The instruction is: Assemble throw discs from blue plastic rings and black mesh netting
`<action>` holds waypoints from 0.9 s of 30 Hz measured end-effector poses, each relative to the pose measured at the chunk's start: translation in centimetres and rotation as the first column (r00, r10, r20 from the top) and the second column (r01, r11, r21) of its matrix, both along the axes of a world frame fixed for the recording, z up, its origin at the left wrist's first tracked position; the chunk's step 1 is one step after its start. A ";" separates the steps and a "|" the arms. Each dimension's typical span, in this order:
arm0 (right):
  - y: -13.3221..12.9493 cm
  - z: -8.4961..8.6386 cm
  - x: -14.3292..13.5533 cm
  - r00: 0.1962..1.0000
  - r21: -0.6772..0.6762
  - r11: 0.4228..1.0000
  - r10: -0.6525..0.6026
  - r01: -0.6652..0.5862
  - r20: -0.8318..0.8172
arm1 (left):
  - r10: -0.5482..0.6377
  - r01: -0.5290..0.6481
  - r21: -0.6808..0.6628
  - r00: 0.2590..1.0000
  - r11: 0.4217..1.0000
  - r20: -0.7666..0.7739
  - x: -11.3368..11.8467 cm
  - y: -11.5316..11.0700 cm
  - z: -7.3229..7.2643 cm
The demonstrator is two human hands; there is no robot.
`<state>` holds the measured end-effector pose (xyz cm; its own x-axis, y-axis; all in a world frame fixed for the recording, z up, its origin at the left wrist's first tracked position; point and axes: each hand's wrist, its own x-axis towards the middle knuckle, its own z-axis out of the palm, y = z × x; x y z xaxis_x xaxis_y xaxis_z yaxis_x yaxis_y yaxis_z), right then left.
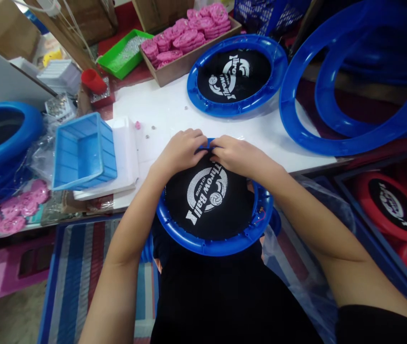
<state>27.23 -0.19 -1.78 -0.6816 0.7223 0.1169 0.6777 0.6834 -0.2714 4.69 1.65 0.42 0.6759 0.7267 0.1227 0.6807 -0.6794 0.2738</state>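
A blue plastic ring with black "Throw Ball" fabric stretched across it, a throw-ball disc [203,244], rests at the table's front edge against my body. My left hand [186,149] grips its far rim, fingers curled over the edge. Close beside it, my right hand [234,154] pinches the same rim, thumb on the fabric side. Both hands are closed and nearly touching. Another throw-ball disc [196,98] lies farther back on the white table, its print facing up. At the near right of the held ring, a small reddish wire-like bit shows inside the rim.
A blue bin [78,177] stands left. Behind are a green tray [121,67] of small metal parts and a cardboard box [175,71] of pink pieces. Bare blue rings [293,119] lean at right, above red discs [364,191]. Stacked blue discs [27,126] sit far left.
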 end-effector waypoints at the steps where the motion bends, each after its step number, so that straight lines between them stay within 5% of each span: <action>1: -0.2 0.2 -0.2 1.000 0.000 1.000 -0.012 0.012 0.024 | -0.011 0.011 0.024 1.000 1.000 -0.019 0.2 -0.1 -0.1; 11: 0.1 1.7 -0.5 0.998 -0.043 0.999 -0.003 0.006 0.056 | -0.115 0.122 -0.055 0.987 0.991 0.114 -0.9 -0.3 -1.9; 22: 0.6 -0.5 0.5 0.926 -0.134 0.989 0.006 -0.061 -0.377 | 0.033 0.066 -0.293 0.947 0.954 0.320 -1.0 1.4 -1.0; 27: 0.9 -0.7 0.3 0.816 -0.265 0.964 -0.147 -0.008 -0.560 | 0.089 0.024 -0.302 0.931 0.953 0.355 -0.4 1.4 -0.7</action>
